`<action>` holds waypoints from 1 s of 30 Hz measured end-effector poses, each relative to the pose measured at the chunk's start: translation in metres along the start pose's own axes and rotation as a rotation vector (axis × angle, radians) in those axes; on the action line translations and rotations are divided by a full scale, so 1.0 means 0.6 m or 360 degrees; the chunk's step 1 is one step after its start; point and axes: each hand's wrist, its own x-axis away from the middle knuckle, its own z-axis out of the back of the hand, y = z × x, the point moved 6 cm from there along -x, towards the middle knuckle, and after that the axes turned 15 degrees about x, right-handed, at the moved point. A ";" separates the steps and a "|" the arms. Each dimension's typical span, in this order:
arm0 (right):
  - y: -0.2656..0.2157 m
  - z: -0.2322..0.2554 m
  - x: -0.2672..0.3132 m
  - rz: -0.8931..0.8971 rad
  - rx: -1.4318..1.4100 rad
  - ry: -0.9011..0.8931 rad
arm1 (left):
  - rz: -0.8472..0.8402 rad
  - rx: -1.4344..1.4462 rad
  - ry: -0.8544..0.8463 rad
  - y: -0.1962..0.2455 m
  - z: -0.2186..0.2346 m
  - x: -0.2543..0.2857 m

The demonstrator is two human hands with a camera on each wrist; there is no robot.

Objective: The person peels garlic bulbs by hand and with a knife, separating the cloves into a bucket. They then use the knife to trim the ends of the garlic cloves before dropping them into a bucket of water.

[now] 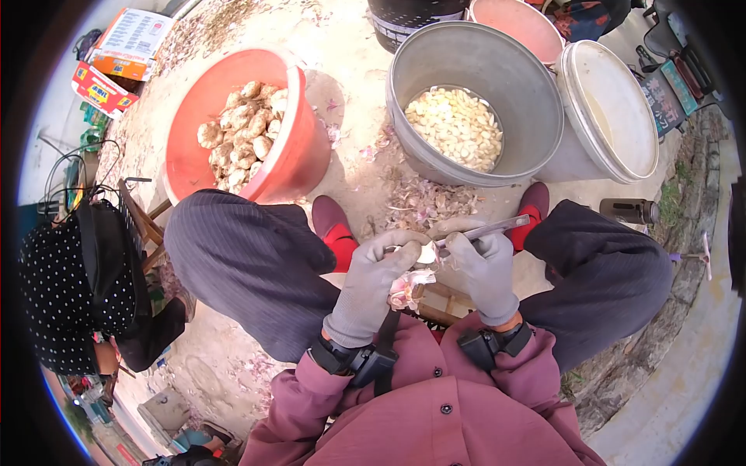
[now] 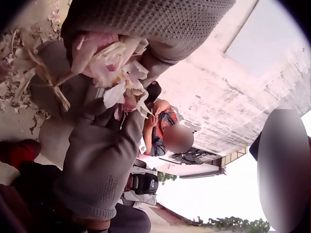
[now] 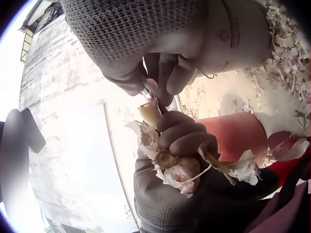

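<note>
My gloved left hand (image 1: 373, 283) grips a garlic bulb (image 3: 177, 172) in loose, torn pinkish skin. Its thumb and forefinger hold a pale, partly peeled garlic clove (image 3: 149, 112) up at the fingertips. Close against it, my gloved right hand (image 1: 486, 276) holds a thin grey knife (image 1: 497, 227), which juts out to the right past the fingers. The right fingertips are right at the clove's end, where a bit of pink skin (image 3: 152, 86) shows. In the left wrist view, papery skin (image 2: 114, 65) hangs between both hands and covers the bulb.
Ahead on the left stands a red basin (image 1: 311, 147) with whole garlic bulbs (image 1: 247, 128). A grey bucket (image 1: 536, 116) holds peeled cloves (image 1: 454, 124), with a white-rimmed bucket (image 1: 614, 109) beside it. Skins (image 1: 427, 206) litter the ground. Another person (image 1: 78, 287) sits at left.
</note>
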 end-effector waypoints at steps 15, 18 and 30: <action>0.002 0.003 -0.004 -0.0025 -0.0158 -0.0048 | -0.0073 -0.0183 0.0067 -0.003 -0.012 -0.006; -0.008 -0.005 0.000 -0.0050 -0.0280 -0.0201 | -0.0115 -0.0134 0.0164 0.008 -0.020 -0.005; -0.011 -0.005 0.006 -0.0108 -0.0788 -0.0516 | -0.0515 -0.0584 0.0118 0.100 -0.066 0.016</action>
